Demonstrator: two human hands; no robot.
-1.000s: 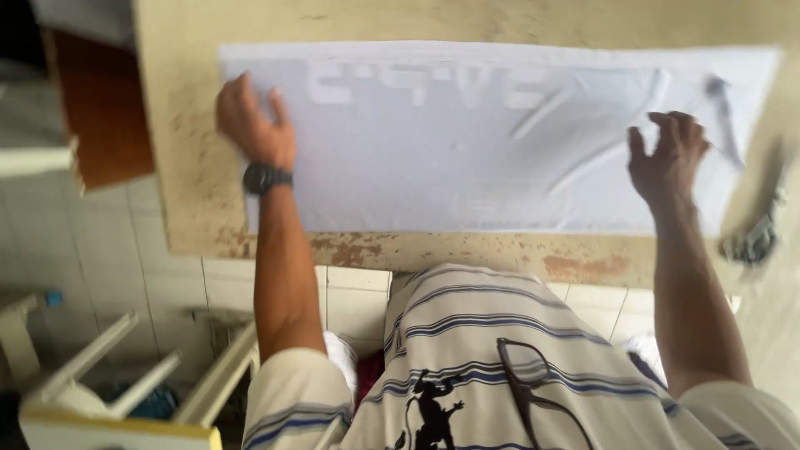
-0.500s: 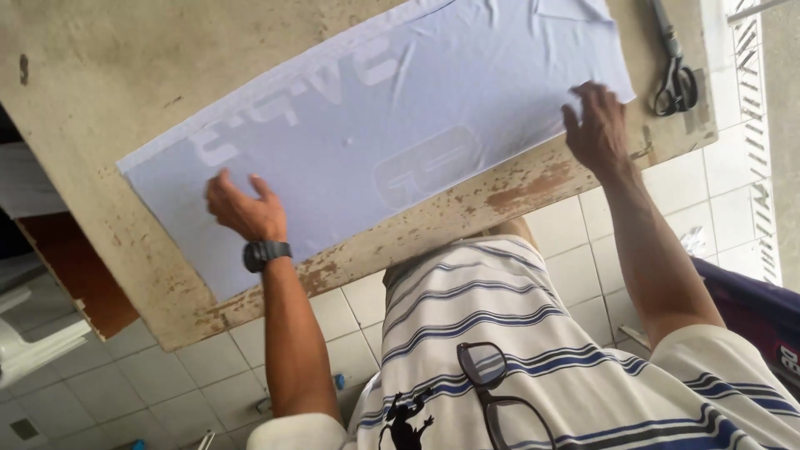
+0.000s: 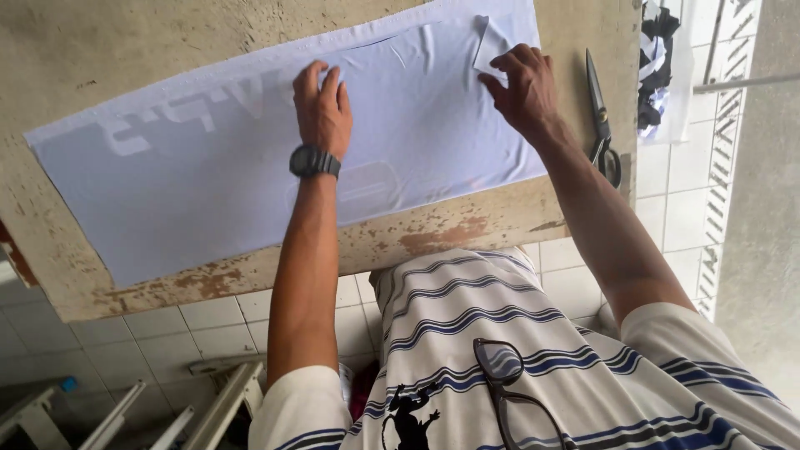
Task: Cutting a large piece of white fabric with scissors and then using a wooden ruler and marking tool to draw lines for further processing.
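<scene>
A worn wooden surface (image 3: pixel 100 50) with chipped, rust-coloured patches along its near edge fills the upper part of the view, above a floor of pale square tiles (image 3: pixel 217 321). Spread across the surface lies a long sheet of white fabric (image 3: pixel 183 192), faint blocky shapes showing through it to the left of the left hand (image 3: pixel 323 108). That hand rests flat, palm down, on the fabric near its far edge, fingers together and stretched out, its grip open and closed around nothing; a dark wristwatch (image 3: pixel 314 161) sits on its wrist, and the forearm runs straight back toward the striped shirt (image 3: pixel 500 333). The right hand (image 3: pixel 523 87) lies further right on the same fabric, arm reaching out at a slant, fingers curled, with the fingertips pinching a small folded-up corner of fabric (image 3: pixel 490 46) at the far right end. Just right of that hand, scissors (image 3: pixel 602 117) lie on the bare surface. Glasses (image 3: pixel 508 375) hang from the shirt.
</scene>
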